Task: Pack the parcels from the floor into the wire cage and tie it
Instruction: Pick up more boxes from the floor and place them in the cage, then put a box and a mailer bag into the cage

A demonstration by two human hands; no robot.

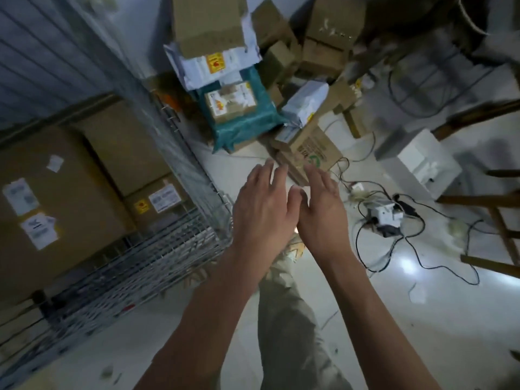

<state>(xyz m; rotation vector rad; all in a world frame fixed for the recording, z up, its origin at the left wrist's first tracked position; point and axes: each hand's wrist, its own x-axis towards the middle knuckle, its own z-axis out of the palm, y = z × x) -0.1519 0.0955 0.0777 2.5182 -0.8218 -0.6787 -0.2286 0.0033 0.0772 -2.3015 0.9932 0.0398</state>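
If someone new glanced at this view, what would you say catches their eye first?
Probably the two bare hands, left hand and right hand, stretched out open and empty at centre. Beyond them a teal parcel lies in the pile on the floor, and at left the wire cage already holds large cardboard boxes.

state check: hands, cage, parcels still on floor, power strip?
left hand: open, empty
right hand: open, empty
wire cage: holds large cardboard boxes, not tied
teal parcel: in the floor pile
printed brown box: on floor, nearest the hands
power strip: on floor, cables plugged in
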